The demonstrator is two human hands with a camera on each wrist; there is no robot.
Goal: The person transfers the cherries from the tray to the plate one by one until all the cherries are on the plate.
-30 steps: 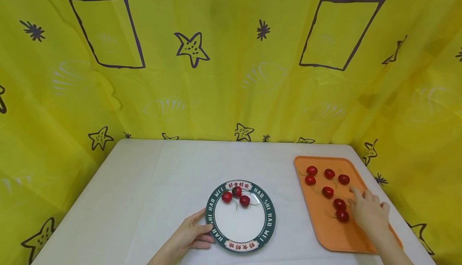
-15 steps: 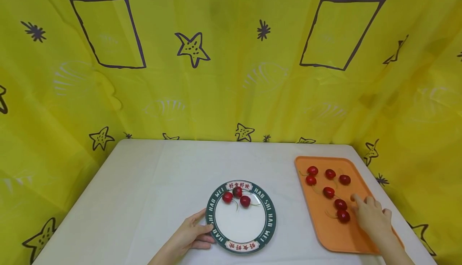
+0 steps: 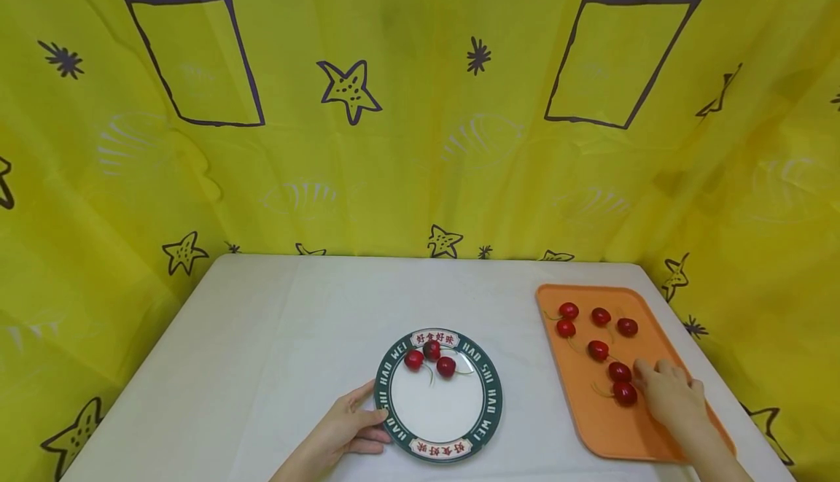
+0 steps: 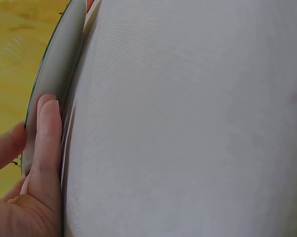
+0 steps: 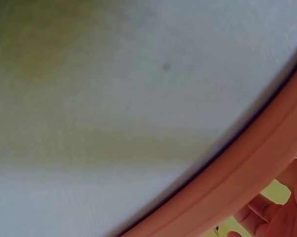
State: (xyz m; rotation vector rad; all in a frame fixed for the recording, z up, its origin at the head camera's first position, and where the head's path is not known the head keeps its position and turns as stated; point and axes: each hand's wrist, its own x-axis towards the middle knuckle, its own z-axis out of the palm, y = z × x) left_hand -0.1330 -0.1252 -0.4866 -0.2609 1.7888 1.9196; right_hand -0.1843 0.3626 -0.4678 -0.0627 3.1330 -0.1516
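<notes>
In the head view, the left hand holds the near left rim of the plate, with the thumb over the edge and the other fingers below. I think this hold is for keeping the plate steady, and it leaves the white middle free. Three cherries lie together on the far part of the plate, with thin stems. On the right side of the table there is the orange tray, within easy reach of the right hand. Seven other cherries show on it, in a loose group. The right hand comes over the tray from its near right side, with bent fingers. Its fingertips are just beside the dark red cherry, on that cherry's right; another cherry lies next to it, closer to the person.

In the left wrist view, the plate stays between the thumb and the long fingers, which lie along its underside, so the grip is closed around the rim.

In the right wrist view, the tray's edge covers much and the hand is cut off at the corner, so I cannot tell whether the fingers already pinch a cherry.
</notes>
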